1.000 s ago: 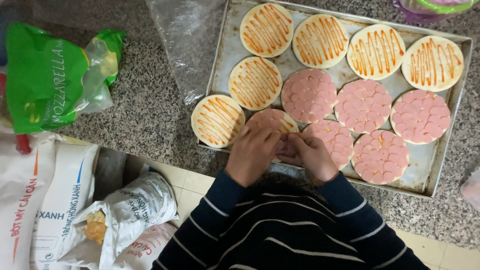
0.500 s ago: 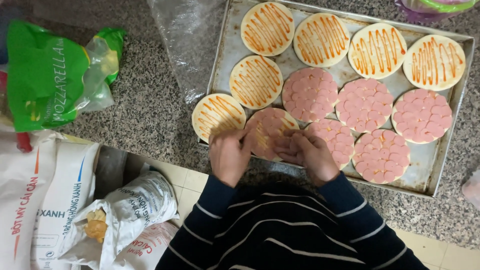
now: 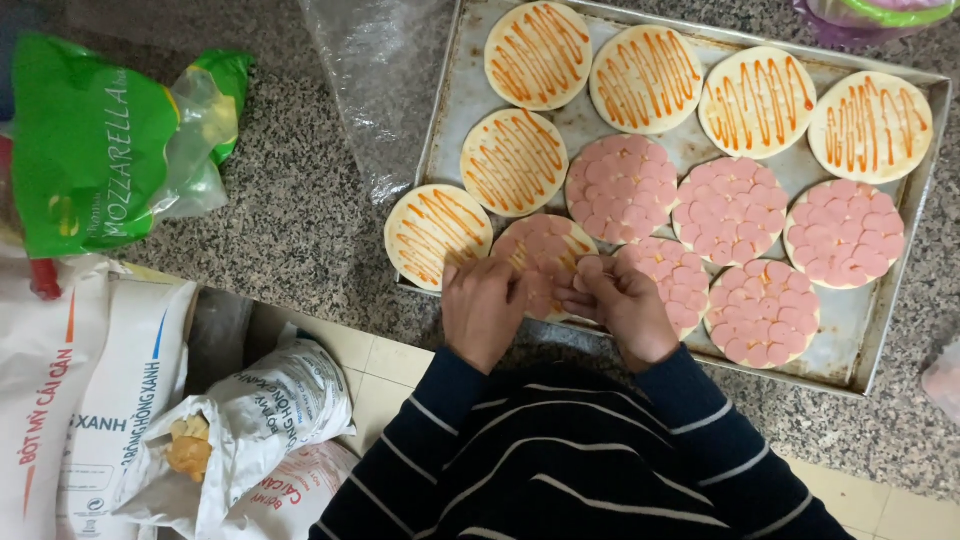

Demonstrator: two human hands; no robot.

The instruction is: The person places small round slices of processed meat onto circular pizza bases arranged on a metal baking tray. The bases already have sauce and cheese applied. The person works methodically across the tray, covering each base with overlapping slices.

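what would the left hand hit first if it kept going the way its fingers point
The left hand points up the tray, over the half-topped base. Straight on, it would probably meet the sauced base first.

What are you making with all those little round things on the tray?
A person is topping small round dough bases on a metal baking tray. Both the left hand and the right hand rest on a half-covered base at the tray's near edge, laying pink sausage slices on it. Five bases are fully covered with slices; six show only orange sauce stripes. A green cheese bag lies on the counter to the left.
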